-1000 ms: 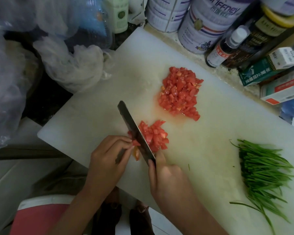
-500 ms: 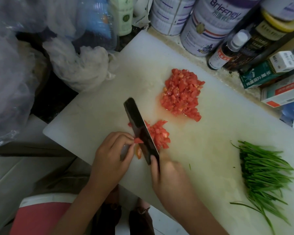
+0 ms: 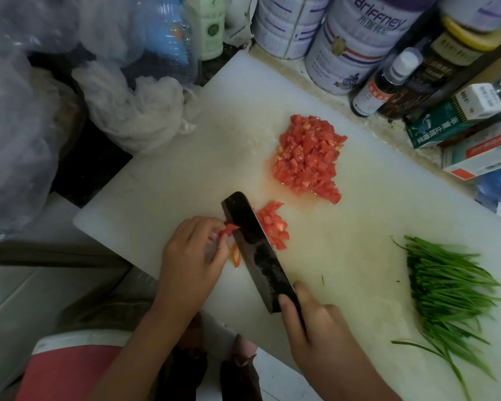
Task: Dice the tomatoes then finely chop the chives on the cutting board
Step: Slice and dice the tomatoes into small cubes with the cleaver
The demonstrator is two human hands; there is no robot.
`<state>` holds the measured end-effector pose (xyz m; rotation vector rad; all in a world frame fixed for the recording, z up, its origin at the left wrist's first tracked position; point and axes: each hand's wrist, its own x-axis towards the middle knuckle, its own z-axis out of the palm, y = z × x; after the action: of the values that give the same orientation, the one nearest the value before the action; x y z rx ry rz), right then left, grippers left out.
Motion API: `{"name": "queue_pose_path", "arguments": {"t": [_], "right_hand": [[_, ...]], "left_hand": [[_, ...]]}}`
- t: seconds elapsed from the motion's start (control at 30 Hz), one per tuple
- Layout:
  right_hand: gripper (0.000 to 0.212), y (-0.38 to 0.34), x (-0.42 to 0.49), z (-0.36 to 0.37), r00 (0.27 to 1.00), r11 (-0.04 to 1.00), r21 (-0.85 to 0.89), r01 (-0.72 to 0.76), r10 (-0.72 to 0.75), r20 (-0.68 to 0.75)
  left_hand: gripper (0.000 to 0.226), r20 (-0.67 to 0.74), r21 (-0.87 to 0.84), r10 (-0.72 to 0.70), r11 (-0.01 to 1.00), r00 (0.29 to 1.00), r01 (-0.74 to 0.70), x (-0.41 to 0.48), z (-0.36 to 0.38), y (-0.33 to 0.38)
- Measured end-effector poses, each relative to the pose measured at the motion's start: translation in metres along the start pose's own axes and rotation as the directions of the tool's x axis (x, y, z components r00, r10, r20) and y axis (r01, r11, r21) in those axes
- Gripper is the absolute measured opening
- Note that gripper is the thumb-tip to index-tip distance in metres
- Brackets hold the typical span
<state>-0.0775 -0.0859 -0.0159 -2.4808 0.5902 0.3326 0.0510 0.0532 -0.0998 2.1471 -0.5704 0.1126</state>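
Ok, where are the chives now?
In the head view, the chives lie in a bunch at the right end of the cutting board, right of the right hand gripping the knife, apart from the diced tomato.

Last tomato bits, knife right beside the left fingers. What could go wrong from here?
1. The left hand pinches a small tomato piece right against the knife held by the right hand; the next cut could nick the fingertips.
2. Juice wets the cutting board beside the diced tomato; the small piece may slip under the blade.
3. A loose tomato sliver lies between hand and blade and could be missed.
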Motion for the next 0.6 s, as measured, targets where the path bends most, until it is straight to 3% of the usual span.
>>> {"name": "queue_pose_path", "arguments": {"t": [0.17, 0.33, 0.43, 0.6], "right_hand": [[0.033, -0.005, -0.002, -0.014, 0.996, 0.986, 0.164, 0.029, -0.015, -0.083], [0.028, -0.01, 0.004, -0.012, 0.985, 0.985, 0.09, 0.144, -0.134, -0.104], [0.027, -0.007, 0.004, 0.001, 0.978, 0.983, 0.038, 0.182, -0.177, -0.11], [0.02, -0.012, 0.006, 0.009, 0.994, 0.99, -0.104, 0.095, -0.1, -0.043]], "left_hand": [[0.017, -0.016, -0.006, 0.05, 0.999, 0.999, -0.05, 0.0, 0.0, -0.003], [0.017, 0.016, -0.044, 0.07, 0.997, 0.997, -0.069, -0.002, -0.001, -0.002], [0.009, 0.034, -0.097, -0.039, 0.994, 0.999, 0.042, -0.002, -0.003, 0.0], [0.027, 0.062, -0.132, -0.121, 0.983, 0.991, 0.128, -0.003, -0.005, 0.002]]}}
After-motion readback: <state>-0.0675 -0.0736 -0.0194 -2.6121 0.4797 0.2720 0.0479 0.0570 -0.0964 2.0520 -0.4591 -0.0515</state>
